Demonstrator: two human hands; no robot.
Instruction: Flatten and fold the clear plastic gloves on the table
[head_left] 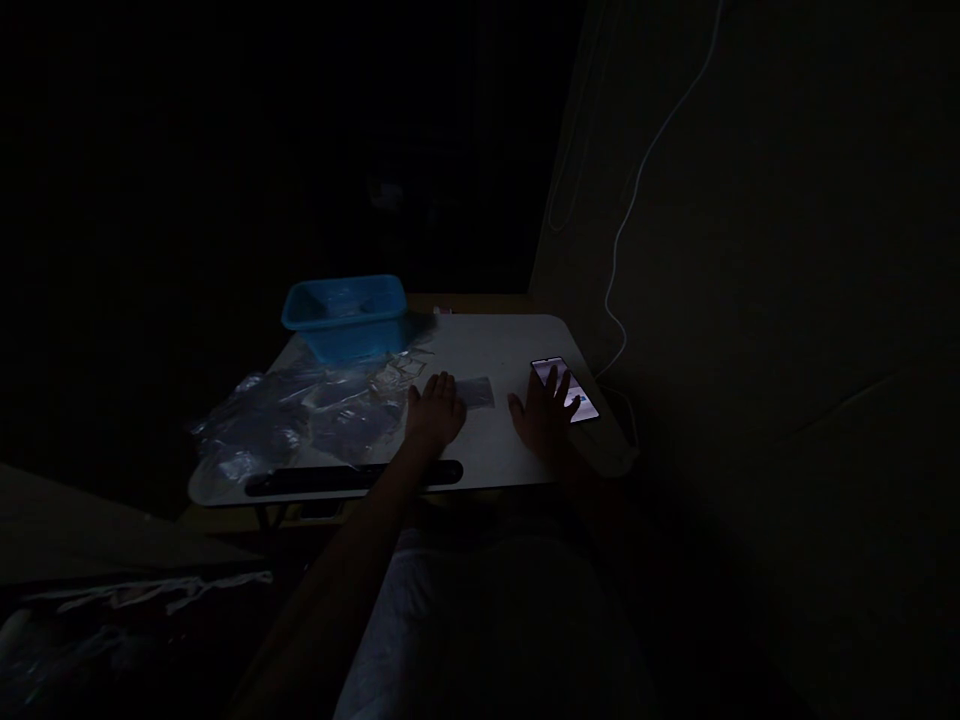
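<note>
My left hand lies palm down on the white table, its fingers stretched out and foreshortened. Beside it, at its right edge, is a small flat clear plastic bag; whether the hand overlaps the bag's edge is hard to make out. My right hand has its fingers spread over a phone with a lit screen. It partly covers the phone, and whether the fingertips touch the glass cannot be told. Crumpled clear plastic bags are heaped left of my left hand.
A blue plastic basin stands at the table's back left. Along the front edge runs a black strip. A white cable hangs down the wall on the right. The room is very dark, with dim pale strips low on the left.
</note>
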